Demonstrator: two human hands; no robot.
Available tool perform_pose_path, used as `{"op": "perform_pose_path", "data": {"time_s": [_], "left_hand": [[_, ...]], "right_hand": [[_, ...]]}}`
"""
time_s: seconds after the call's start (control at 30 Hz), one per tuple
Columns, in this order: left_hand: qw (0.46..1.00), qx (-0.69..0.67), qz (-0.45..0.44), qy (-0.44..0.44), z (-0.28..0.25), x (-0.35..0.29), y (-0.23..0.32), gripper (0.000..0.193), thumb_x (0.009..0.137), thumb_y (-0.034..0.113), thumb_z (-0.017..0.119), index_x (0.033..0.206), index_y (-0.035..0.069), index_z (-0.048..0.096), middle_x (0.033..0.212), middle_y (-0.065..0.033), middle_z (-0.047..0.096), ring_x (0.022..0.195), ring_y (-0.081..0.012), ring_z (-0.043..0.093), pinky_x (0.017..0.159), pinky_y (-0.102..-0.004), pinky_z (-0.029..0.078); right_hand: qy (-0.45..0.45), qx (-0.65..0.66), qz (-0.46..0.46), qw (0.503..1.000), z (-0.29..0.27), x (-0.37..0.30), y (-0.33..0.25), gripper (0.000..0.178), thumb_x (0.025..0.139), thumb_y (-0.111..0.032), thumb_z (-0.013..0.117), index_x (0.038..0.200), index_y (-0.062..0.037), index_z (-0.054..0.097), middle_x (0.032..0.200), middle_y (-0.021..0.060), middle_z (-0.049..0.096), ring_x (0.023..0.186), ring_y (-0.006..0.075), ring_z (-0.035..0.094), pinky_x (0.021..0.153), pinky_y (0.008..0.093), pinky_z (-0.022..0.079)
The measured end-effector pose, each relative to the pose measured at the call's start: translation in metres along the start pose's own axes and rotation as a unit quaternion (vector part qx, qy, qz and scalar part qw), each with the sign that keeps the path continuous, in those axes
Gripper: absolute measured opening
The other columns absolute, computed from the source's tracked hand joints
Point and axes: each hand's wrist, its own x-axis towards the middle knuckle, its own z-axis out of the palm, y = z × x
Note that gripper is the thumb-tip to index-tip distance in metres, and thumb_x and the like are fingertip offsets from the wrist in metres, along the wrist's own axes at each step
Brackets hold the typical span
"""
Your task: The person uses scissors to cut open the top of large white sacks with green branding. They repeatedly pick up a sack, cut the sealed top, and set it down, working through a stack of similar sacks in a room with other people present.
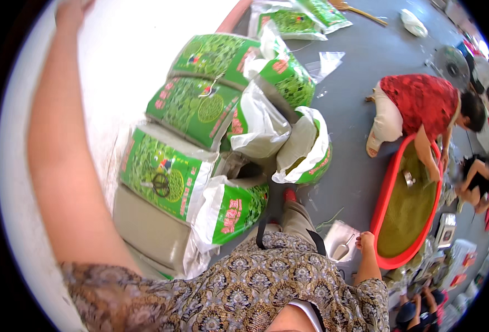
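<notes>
**Our hands beside the stacked green sacks**

We stand over a heap of green sacks that lies at the center of the view. Our left hand is raised far up at 11 o'clock, against the pale wall; the picture cuts off its fingers, so we cannot tell if they are spread or closed. It holds nothing that we can see. Our right hand hangs low at 4 o'clock, loosely curled and holding nothing, just above a white bag with a small metal scoop in it.

One open sack stands at the right edge of the heap. At 3 o'clock, another person in a red top bends over a red tub full of green grains on the grey floor.
</notes>
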Motion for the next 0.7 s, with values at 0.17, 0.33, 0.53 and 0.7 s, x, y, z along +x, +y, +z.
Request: {"op": "perform_pose_path", "data": {"time_s": [0.17, 0.33, 0.53, 0.7], "left_hand": [[0.759, 0.614, -0.027, -0.215, -0.065, -0.076, -0.308, 0.051, 0.077, 0.023, 0.045, 0.122, 0.001, 0.032, 0.117, -0.0186, 0.043, 0.105, -0.0323, 0.044, 0.088, -0.0394, 0.036], [0.677, 0.312, -0.21, -0.633, -0.003, -0.426, -0.359, 0.058, 0.068, 0.002, 0.054, 0.123, 0.009, 0.035, 0.098, -0.0139, 0.052, 0.053, -0.0202, 0.055, 0.045, -0.0324, 0.046], [0.631, 0.18, -0.191, -0.73, -0.061, -0.62, -0.326, 0.049, 0.072, 0.002, 0.051, 0.119, 0.008, 0.041, 0.09, -0.0102, 0.055, 0.056, -0.0162, 0.054, 0.048, -0.0289, 0.045], [0.637, 0.203, -0.3, -0.681, -0.113, -0.623, -0.331, 0.045, 0.071, 0.007, 0.055, 0.115, 0.003, 0.044, 0.095, -0.0112, 0.055, 0.065, -0.0167, 0.056, 0.055, -0.0276, 0.047]], "right_hand": [[-0.132, 0.053, -0.068, 0.988, 0.053, -0.016, 0.048, 0.011, 0.077, -0.008, 0.044, 0.083, -0.0017, 0.052, 0.061, 0.0104, 0.053, 0.041, 0.016, 0.048, 0.034, 0.0306, 0.042], [-0.025, -0.046, -0.106, 0.993, -0.002, -0.035, 0.111, 0.015, 0.076, -0.01, 0.044, 0.083, -0.0005, 0.054, 0.068, 0.0129, 0.059, 0.047, 0.0241, 0.056, 0.037, 0.0337, 0.046], [-0.013, 0.051, -0.006, 0.999, -0.01, -0.083, 0.181, 0.011, 0.075, -0.008, 0.045, 0.074, -0.0029, 0.055, 0.062, 0.0074, 0.055, 0.041, 0.0148, 0.049, 0.037, 0.0295, 0.041], [-0.03, 0.066, -0.015, 0.997, -0.005, -0.113, 0.242, 0.013, 0.076, -0.012, 0.046, 0.071, -0.0024, 0.054, 0.06, 0.0068, 0.054, 0.044, 0.0154, 0.05, 0.039, 0.0292, 0.042]]}}
